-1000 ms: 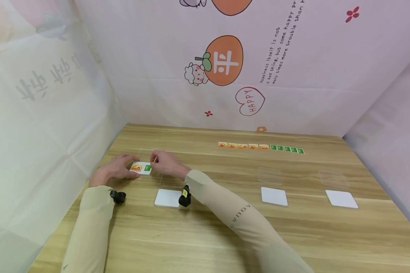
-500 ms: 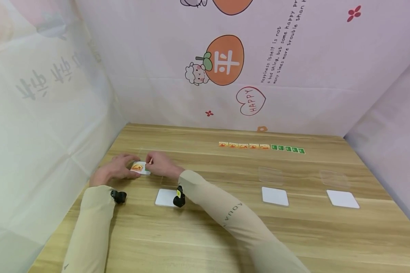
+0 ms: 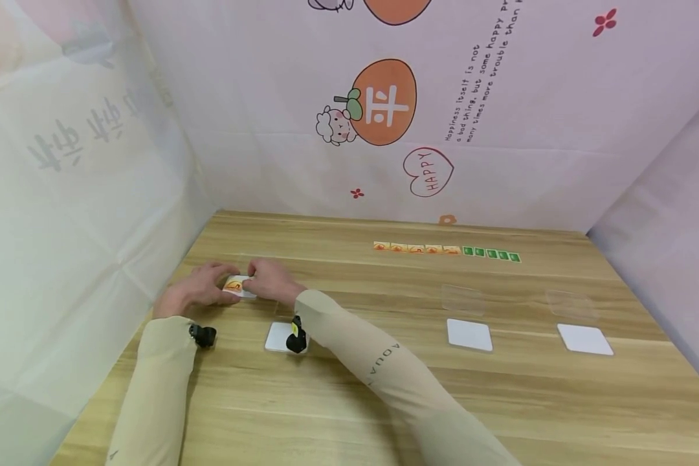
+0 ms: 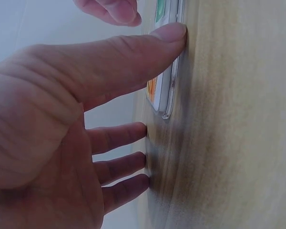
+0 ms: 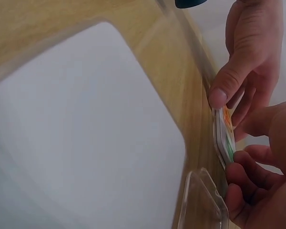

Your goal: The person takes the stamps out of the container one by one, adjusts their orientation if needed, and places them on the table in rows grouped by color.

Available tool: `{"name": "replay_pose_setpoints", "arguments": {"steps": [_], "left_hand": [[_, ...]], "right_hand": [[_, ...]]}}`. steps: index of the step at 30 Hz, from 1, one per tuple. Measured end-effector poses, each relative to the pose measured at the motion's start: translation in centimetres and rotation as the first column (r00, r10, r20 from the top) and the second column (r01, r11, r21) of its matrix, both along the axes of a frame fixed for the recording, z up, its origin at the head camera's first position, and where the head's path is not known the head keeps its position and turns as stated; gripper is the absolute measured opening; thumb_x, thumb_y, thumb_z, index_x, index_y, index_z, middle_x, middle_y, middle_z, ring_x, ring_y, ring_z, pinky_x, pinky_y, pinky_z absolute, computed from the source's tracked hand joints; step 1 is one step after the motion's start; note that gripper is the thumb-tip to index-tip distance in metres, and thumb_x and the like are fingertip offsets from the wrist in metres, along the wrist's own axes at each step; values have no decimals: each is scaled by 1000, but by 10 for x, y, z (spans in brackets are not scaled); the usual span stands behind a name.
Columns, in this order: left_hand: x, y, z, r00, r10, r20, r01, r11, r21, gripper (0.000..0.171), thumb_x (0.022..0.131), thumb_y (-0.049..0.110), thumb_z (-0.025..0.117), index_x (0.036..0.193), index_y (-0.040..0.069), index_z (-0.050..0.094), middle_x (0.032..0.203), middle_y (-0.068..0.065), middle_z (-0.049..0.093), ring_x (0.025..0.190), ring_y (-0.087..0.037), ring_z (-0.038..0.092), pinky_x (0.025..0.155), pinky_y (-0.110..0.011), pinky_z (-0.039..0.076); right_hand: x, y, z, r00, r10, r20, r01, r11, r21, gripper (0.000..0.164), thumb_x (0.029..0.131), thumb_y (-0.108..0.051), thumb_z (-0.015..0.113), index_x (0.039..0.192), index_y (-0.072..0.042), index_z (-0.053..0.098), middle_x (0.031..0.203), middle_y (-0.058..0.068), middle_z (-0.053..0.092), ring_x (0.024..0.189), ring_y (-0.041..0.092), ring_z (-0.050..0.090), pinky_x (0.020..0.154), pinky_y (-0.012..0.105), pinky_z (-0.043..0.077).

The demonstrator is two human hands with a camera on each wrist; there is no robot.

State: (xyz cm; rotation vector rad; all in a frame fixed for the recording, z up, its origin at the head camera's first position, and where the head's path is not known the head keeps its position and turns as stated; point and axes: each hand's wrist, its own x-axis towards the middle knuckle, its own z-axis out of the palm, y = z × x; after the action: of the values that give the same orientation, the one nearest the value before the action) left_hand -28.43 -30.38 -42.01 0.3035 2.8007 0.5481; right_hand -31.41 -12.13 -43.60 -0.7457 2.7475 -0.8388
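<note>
A small white plate with a clear rim (image 3: 249, 296) lies at the left of the table. It bears an orange picture sticker (image 3: 232, 285) and a green sticker (image 5: 230, 148). My left hand (image 3: 202, 285) grips the plate from its left end, thumb along the near edge; the remaining fingers rest beyond it. My right hand (image 3: 270, 281) reaches over the plate's right part, its fingertips at the stickers. In the head view it covers the green one. I see nothing held between the right fingers; their exact contact is partly hidden.
Orange stickers (image 3: 416, 249) and green stickers (image 3: 492, 254) form a row at the back. White plates lie nearer: one (image 3: 278, 337) under the right wrist, another (image 3: 469, 334), and one (image 3: 585, 339) far right. Clear covers (image 3: 463, 299) lie behind them. Cloth walls enclose the table.
My right hand has moved left over the plate, covering the green sticker that showed a second ago. My left hand has stayed in place on the plate.
</note>
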Motion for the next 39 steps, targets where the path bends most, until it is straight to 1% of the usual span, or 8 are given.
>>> {"name": "replay_pose_setpoints", "arguments": {"steps": [4, 6, 12, 16, 20, 28, 33, 39], "left_hand": [[0, 0, -1, 1000, -12, 3, 12, 1000, -7, 66, 88, 42, 71, 141, 10, 49, 151, -31, 28, 135, -59, 25, 101, -74, 28], [0, 1, 0, 1000, -19, 2, 19, 1000, -9, 66, 88, 43, 70, 142, 10, 49, 151, -31, 29, 135, -60, 25, 101, -74, 28], [1, 1, 2, 1000, -23, 5, 23, 1000, -5, 65, 89, 41, 70, 142, 9, 48, 151, -32, 28, 134, -60, 25, 101, -74, 29], [1, 2, 3, 1000, -21, 6, 21, 1000, -5, 65, 88, 40, 71, 141, 9, 49, 151, -32, 29, 134, -60, 25, 101, -74, 29], [1, 1, 3, 1000, -20, 11, 20, 1000, -1, 67, 88, 41, 71, 141, 9, 48, 151, -31, 27, 135, -60, 24, 101, -75, 28], [0, -1, 1, 1000, -23, -3, 23, 1000, 3, 66, 86, 41, 73, 140, 9, 49, 150, -31, 28, 134, -60, 24, 101, -75, 27], [1, -1, 3, 1000, -21, 1, 21, 1000, 18, 65, 87, 41, 73, 139, 9, 50, 151, -31, 28, 135, -59, 24, 103, -74, 26], [2, -2, 5, 1000, -14, 0, 14, 999, 29, 62, 87, 39, 72, 137, 8, 52, 150, -32, 29, 134, -59, 25, 102, -74, 27]], "right_hand": [[2, -3, -1, 1000, 1, -18, -1, 1000, 21, 21, 90, -30, 67, 102, -14, 63, 74, -8, 59, 61, 6, 50, 53, 18, 40], [3, -5, -2, 1000, -14, -9, 15, 999, 35, 22, 90, -31, 67, 103, -14, 63, 77, -8, 59, 62, 6, 50, 53, 18, 39], [6, -11, -2, 999, -42, 7, 42, 997, 71, 27, 90, -35, 68, 108, -14, 64, 85, -6, 64, 67, 8, 55, 56, 20, 43], [7, -13, -4, 998, -58, -4, 58, 994, 87, 26, 90, -36, 68, 105, -15, 64, 85, -5, 64, 67, 9, 55, 55, 20, 43], [7, -15, -6, 997, -79, 4, 78, 993, 92, 24, 89, -36, 69, 102, -16, 63, 85, -6, 63, 67, 9, 55, 55, 21, 43], [11, -17, -4, 996, -94, 10, 92, 991, 93, 23, 87, -36, 71, 96, -18, 58, 82, -6, 59, 67, 10, 54, 54, 25, 42], [13, -18, -1, 993, -116, 19, 113, 986, 122, 23, 87, -36, 71, 96, -20, 57, 83, -7, 59, 68, 10, 54, 55, 24, 42], [14, -18, 1, 992, -117, 43, 111, 986, 123, 24, 86, -34, 72, 98, -20, 56, 84, -7, 59, 69, 10, 54, 57, 24, 42]]}}
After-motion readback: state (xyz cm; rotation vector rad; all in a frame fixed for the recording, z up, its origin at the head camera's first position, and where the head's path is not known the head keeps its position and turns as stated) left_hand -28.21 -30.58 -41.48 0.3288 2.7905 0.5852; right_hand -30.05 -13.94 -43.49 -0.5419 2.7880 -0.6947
